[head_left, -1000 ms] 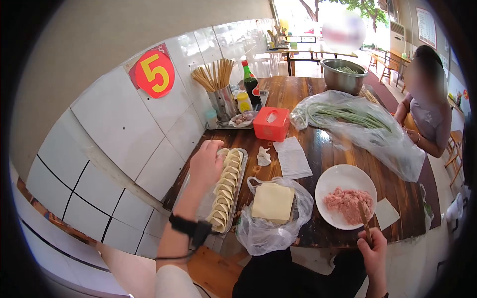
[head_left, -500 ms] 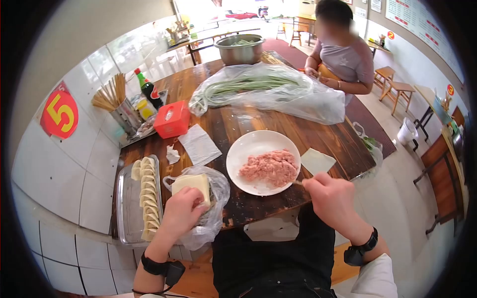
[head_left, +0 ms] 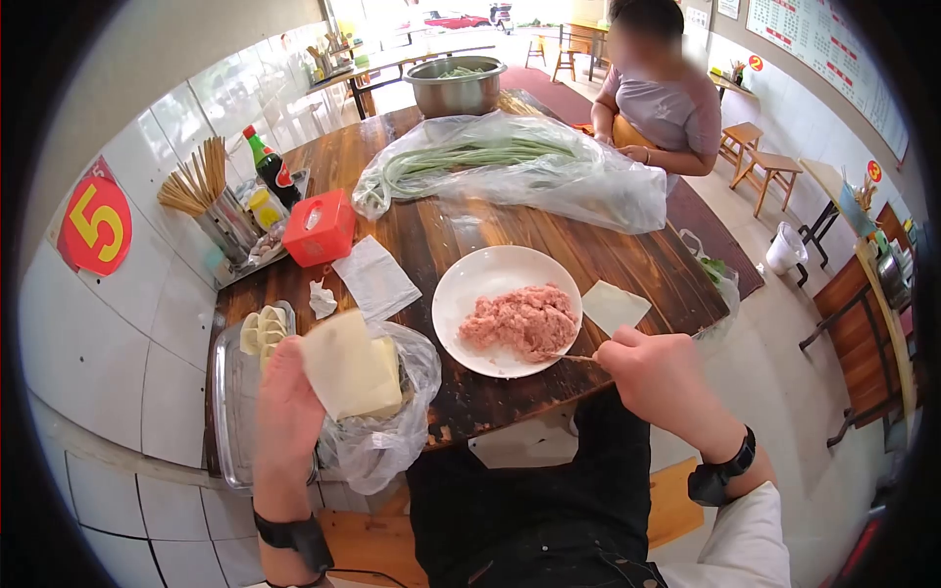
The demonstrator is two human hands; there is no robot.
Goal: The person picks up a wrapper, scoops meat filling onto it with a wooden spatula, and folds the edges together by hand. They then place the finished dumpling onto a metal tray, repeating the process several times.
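My left hand (head_left: 286,402) holds a square dough wrapper (head_left: 333,365) by its left edge, fingers closed on it. Beneath and beside it lies a stack of wrappers (head_left: 386,377) on a clear plastic bag (head_left: 420,367). My right hand (head_left: 659,380) is wrapped round a thin stick-like utensil (head_left: 576,358), whose far end rests in pink minced meat (head_left: 520,318). The meat sits on a white plate (head_left: 454,279). A single wrapper (head_left: 616,307) lies flat to the plate's right. Folded dumplings (head_left: 265,328) stand in a metal tray (head_left: 230,421), partly hidden behind my left hand.
A bag of long green stems (head_left: 490,162) and a metal basin (head_left: 456,93) stand farther back on the table. To the left are a red tissue box (head_left: 320,230), napkin (head_left: 377,276), chopstick holder (head_left: 227,220) and bottle (head_left: 270,167). Another person (head_left: 657,98) sits at the far right.
My left hand has lifted a wrapper off the stack and moved left with it. The utensil's end has shifted into the meat. The view has tilted slightly.
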